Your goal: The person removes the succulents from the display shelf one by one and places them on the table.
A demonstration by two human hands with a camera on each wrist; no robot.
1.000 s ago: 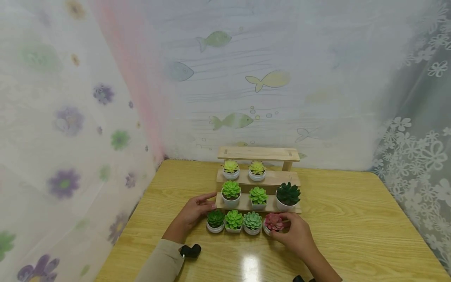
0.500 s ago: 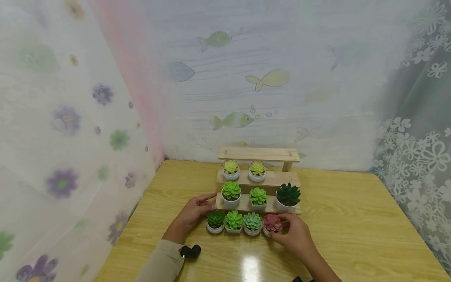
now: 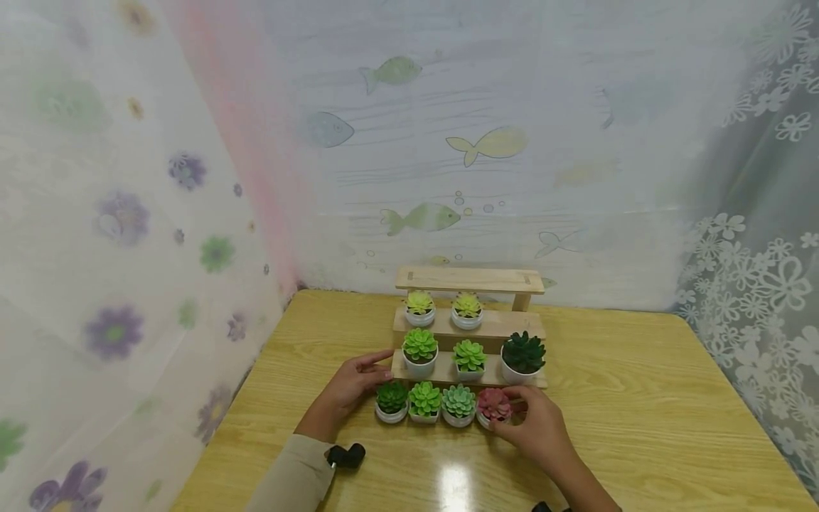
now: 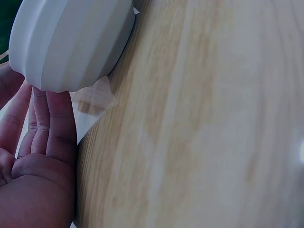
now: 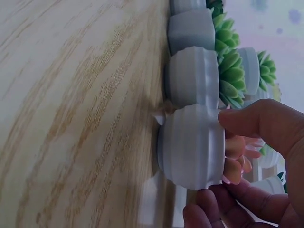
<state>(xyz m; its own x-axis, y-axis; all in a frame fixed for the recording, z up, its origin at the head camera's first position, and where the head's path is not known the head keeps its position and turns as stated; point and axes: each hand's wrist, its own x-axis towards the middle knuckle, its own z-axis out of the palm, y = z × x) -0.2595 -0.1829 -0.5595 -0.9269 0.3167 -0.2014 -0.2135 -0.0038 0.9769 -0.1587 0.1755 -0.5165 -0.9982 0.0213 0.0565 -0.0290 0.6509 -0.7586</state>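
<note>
My right hand (image 3: 539, 427) holds a potted red succulent (image 3: 494, 404) by its rim, thumb in front and fingers behind. In the right wrist view its ribbed white pot (image 5: 192, 147) stands on the table. It ends a front row with a pale green succulent (image 3: 458, 402), a bright green one (image 3: 425, 400) and a dark green one (image 3: 392, 400). At the row's left end my left hand (image 3: 350, 384) has its fingers extended beside the dark green plant's pot (image 4: 71, 42) and the end of the wooden tiered stand (image 3: 441, 372). Whether those fingertips press the pot is unclear.
The stand's lower shelf bears two green succulents (image 3: 419, 348) (image 3: 470, 358) and a large dark one (image 3: 522, 355). Two yellow-green succulents (image 3: 419, 306) (image 3: 467, 308) sit on its middle shelf. Behind the wooden table (image 3: 640, 398) hang printed curtains (image 3: 358, 178).
The red succulent has shifted slightly left toward the pale green one, with my right hand still on it. My left hand has stayed in place.
</note>
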